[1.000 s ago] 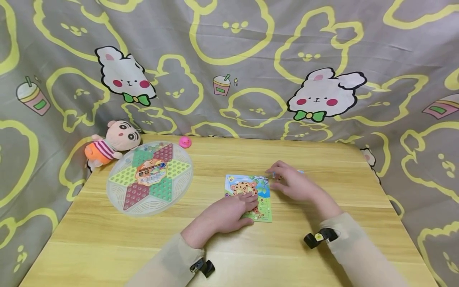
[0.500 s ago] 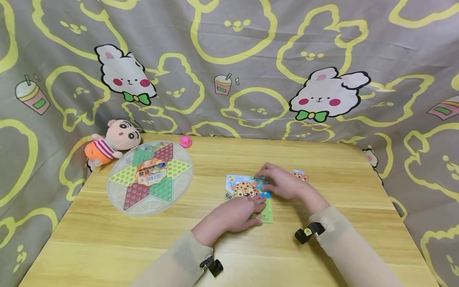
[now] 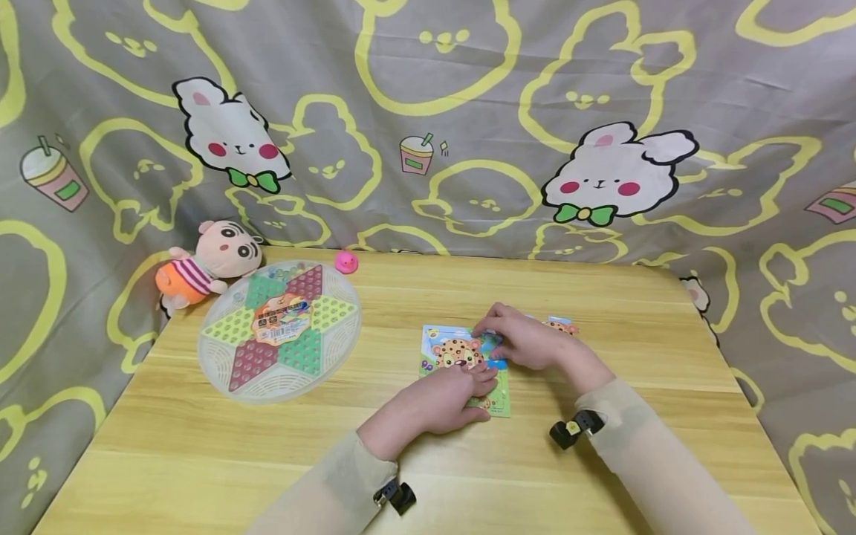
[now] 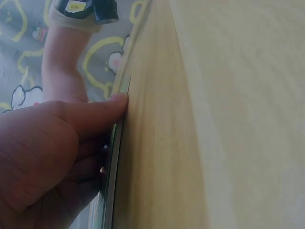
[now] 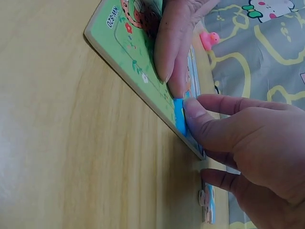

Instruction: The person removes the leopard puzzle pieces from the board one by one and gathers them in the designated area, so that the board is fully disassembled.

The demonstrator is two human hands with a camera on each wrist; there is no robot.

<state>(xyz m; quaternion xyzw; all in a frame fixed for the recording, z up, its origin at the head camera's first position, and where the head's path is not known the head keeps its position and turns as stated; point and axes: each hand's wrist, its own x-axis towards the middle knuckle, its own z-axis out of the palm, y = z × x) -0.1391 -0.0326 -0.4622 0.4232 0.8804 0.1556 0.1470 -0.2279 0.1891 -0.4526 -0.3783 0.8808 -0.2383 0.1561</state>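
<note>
A puzzle board [image 3: 435, 342] with a spotted leopard picture lies on the wooden table. My left hand [image 3: 444, 401] rests on its lower middle with fingers fairly straight, hiding part of the leopard. In the left wrist view, the left thumb [image 4: 107, 109] lies by the board's edge. My right hand [image 3: 528, 338] is at the far right corner, thumb and fingers bent around a puzzle piece [image 3: 491, 343] mostly covered by them. From the right wrist, the right thumb [image 5: 198, 117] touches the blue area beside the left fingertips.
Loose puzzle pieces [image 3: 562, 325] lie just behind the right hand. A round Chinese checkers board [image 3: 214, 364] lies to the left, with a plush doll [image 3: 200, 267] behind it. A small pink duck [image 3: 346, 262] sits at the table's back, before a patterned curtain [image 3: 468, 215].
My right hand has moved left from beside the board onto its far right corner, uncovering more of the loose pieces. My left hand has slid slightly right on the board.
</note>
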